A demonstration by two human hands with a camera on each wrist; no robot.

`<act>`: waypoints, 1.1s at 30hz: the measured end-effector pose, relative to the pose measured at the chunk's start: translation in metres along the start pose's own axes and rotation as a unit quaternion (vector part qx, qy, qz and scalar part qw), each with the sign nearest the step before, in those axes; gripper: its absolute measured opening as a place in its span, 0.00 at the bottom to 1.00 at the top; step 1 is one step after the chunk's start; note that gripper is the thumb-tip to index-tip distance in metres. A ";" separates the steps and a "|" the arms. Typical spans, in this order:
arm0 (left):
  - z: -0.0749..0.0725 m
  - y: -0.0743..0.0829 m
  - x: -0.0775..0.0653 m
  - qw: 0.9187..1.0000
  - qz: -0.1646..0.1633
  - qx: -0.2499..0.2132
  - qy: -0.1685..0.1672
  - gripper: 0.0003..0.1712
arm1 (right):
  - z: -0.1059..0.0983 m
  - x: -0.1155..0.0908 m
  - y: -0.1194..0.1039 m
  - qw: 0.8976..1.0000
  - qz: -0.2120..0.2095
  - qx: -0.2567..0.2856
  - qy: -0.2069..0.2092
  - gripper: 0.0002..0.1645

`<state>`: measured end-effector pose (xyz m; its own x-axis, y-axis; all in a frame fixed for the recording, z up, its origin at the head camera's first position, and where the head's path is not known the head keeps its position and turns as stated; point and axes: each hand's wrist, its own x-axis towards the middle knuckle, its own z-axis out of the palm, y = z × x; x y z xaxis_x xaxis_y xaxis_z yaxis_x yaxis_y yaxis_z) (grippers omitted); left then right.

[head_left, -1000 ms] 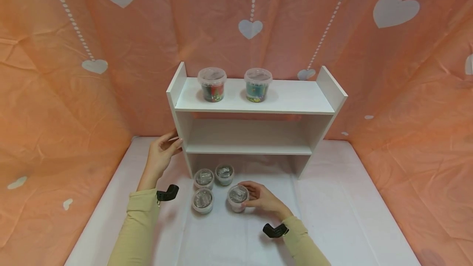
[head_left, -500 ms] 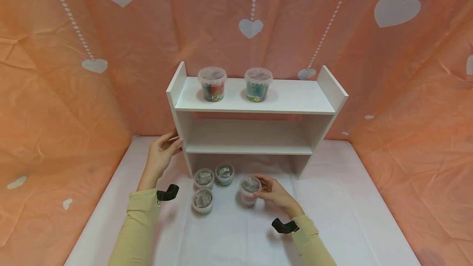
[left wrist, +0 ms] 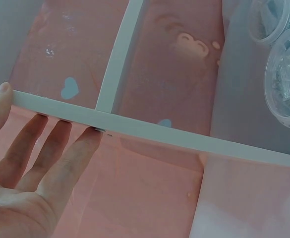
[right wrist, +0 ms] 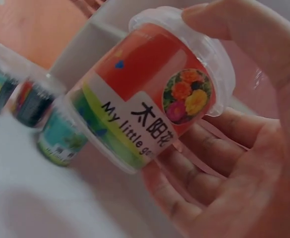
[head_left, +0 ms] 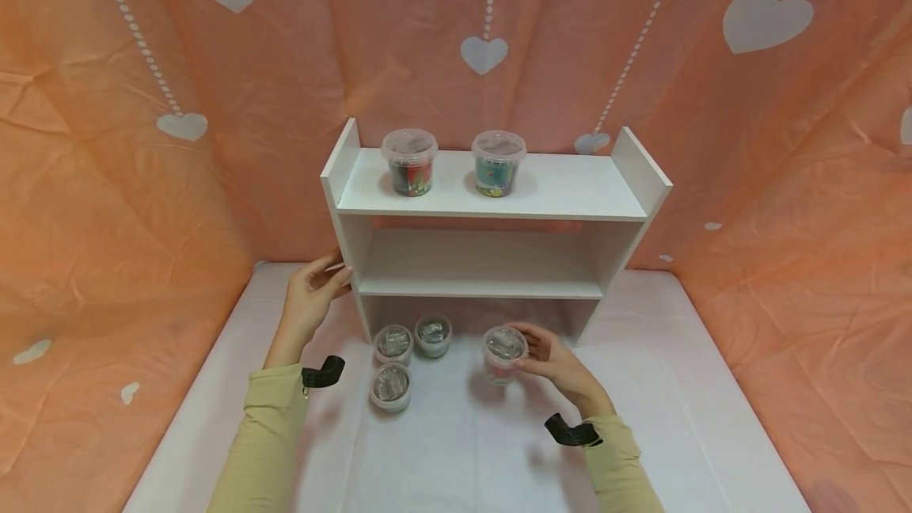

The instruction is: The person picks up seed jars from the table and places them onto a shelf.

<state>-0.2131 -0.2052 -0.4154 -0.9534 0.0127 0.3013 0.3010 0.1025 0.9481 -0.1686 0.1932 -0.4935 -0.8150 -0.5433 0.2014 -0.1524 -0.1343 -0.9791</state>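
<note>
My right hand (head_left: pixel 563 366) grips a lidded plastic cup (head_left: pixel 503 351) by its side, held above the white tabletop in front of the shelf's right half. In the right wrist view this cup (right wrist: pixel 149 89) is tilted; it is red inside and has a flower picture and "My little" on its label. My left hand (head_left: pixel 308 307) holds the left side panel of a white shelf unit (head_left: pixel 480 289). In the left wrist view, the thumb laps onto the panel's front edge and the fingertips (left wrist: pixel 87 136) touch its outer side.
Three similar cups stand grouped on the table: a front one (head_left: pixel 390 388), a left one (head_left: pixel 393 343) and a rear one (head_left: pixel 432 336). Two more, a red one (head_left: pixel 409 165) and a teal one (head_left: pixel 497 165), stand on the top board. Orange heart-print cloth (head_left: pixel 413 38) surrounds the table.
My right hand has lifted the cup off the table and carried it right and toward the shelf, away from the other cups. The left hand has stayed at the panel.
</note>
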 end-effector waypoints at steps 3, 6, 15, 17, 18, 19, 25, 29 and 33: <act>0.000 0.000 0.000 1.000 0.001 -0.002 0.000 0.27 | -0.001 0.000 -0.010 1.000 -0.010 0.009 -0.005 0.34; 0.000 0.000 0.000 1.000 0.003 -0.004 0.000 0.26 | -0.001 -0.001 -0.018 0.999 -0.022 0.021 -0.012 0.34; 0.000 -0.002 0.000 1.000 0.004 -0.005 0.001 0.27 | -0.004 -0.001 -0.036 0.998 -0.061 0.006 -0.026 0.32; 0.000 -0.002 0.000 1.000 0.003 -0.008 0.000 0.27 | -0.006 -0.001 -0.040 0.997 -0.068 0.005 -0.024 0.32; 0.000 -0.002 0.000 1.000 0.003 -0.009 0.000 0.27 | -0.007 -0.001 -0.043 0.997 -0.072 0.005 -0.023 0.32; 0.000 -0.002 0.000 1.000 0.002 -0.009 0.000 0.27 | -0.008 0.000 -0.045 0.997 -0.074 0.005 -0.019 0.33; 0.000 0.000 0.000 1.000 0.003 -0.005 0.000 0.26 | -0.014 0.003 -0.062 0.996 -0.088 -0.001 -0.004 0.32; 0.000 0.000 0.000 1.000 0.005 -0.006 -0.001 0.26 | -0.017 0.006 -0.078 0.995 -0.095 0.002 0.006 0.31; 0.000 0.000 0.000 1.000 0.007 -0.005 0.000 0.26 | -0.020 0.010 -0.097 0.994 -0.109 -0.013 0.012 0.30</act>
<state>-0.2128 -0.2047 -0.4160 -0.9494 0.0147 0.3137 0.3137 0.0915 0.9451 -0.1732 0.2177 -0.3975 -0.7745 -0.4835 0.4079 -0.3405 -0.2247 -0.9130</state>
